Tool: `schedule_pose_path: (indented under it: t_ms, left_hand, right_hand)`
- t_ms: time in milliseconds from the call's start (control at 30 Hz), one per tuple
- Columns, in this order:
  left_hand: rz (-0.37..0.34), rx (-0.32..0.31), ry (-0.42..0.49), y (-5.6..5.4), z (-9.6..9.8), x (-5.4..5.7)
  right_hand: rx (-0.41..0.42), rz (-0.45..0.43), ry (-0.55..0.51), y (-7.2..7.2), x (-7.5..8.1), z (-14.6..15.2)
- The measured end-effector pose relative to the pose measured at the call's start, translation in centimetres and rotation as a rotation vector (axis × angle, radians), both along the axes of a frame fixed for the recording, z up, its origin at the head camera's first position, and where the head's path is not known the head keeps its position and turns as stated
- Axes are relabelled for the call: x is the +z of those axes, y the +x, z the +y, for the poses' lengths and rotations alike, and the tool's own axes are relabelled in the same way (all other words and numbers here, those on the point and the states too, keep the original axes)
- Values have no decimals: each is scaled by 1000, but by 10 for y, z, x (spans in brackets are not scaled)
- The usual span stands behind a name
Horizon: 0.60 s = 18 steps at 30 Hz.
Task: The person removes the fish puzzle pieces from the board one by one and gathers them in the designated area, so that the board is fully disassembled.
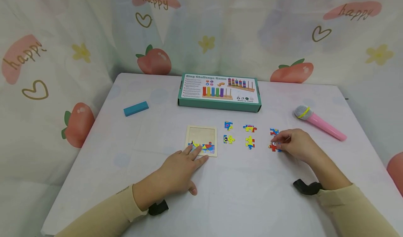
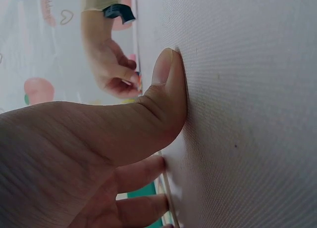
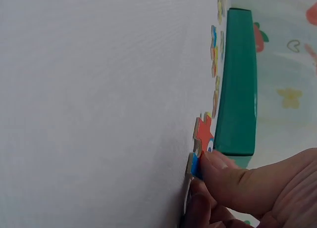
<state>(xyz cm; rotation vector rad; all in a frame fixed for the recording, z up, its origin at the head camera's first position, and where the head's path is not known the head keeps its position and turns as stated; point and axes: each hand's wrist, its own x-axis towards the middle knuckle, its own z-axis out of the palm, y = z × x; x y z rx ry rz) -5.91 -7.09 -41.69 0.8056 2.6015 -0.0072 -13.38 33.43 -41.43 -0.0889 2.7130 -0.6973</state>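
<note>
My left hand rests with spread fingers on the lower part of a small wooden puzzle tray. Colourful pieces fill the tray's bottom strip, partly covered by those fingers. At the right, my right hand pinches a red and blue jigsaw piece with an eye printed on it, between thumb and fingers at the tabletop. Just behind that piece lies another red and blue piece. Between the hands are several loose pieces, among them a yellow one and a blue one.
A green Ring Challenge Game box lies at the back of the white table. A blue block is at the back left, and a pink toy microphone at the right. Patterned curtains hang behind.
</note>
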Motion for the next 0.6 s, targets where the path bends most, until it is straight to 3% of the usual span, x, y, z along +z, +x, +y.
schedule_pose_path:
  t_ms: [300, 600]
  left_hand:
    - [-3, 2, 8, 0, -1, 1]
    - [2, 0, 13, 1, -2, 0]
  right_hand:
    - [-61, 35, 35, 1, -4, -6]
    - [-57, 55, 44, 0, 11, -17]
